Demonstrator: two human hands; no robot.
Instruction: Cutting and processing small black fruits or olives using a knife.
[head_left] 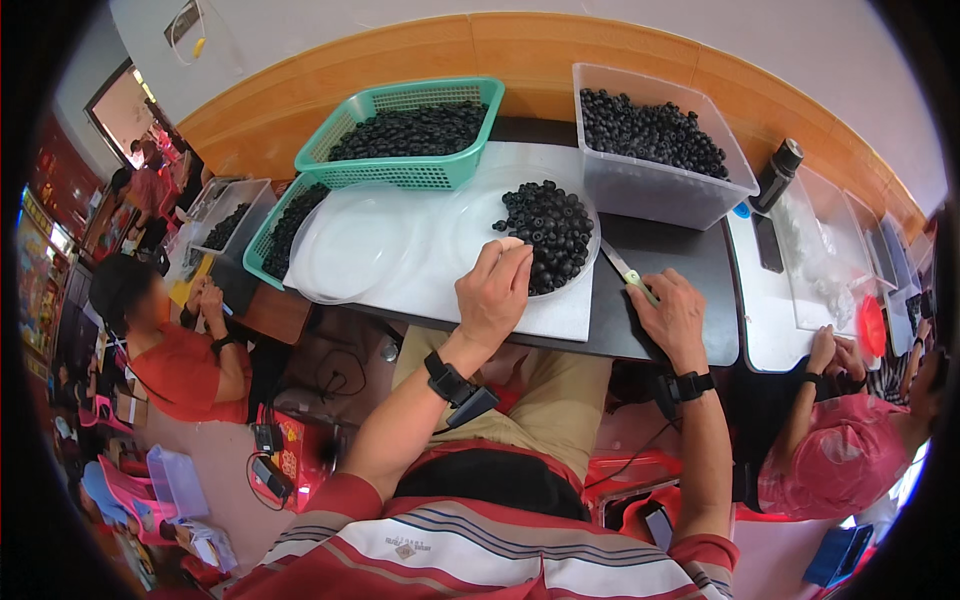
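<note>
My left hand [493,290] rests on a white board [440,290], its fingers curled at the near edge of a clear plate [470,225] that holds a pile of small black ring-shaped pieces [548,225]. Whether a piece is between the fingertips is hidden. My right hand [672,318] lies on the black table [680,262] and grips a small knife [628,272] with a light green handle, blade pointing away toward the plate. An empty clear plate [352,248] sits left of the pile.
A green basket [405,172] and a clear tub [650,190], both full of black pieces, stand at the back. A second green basket [262,245] is at the left. A dark bottle [777,175] stands right. A person sits on each side.
</note>
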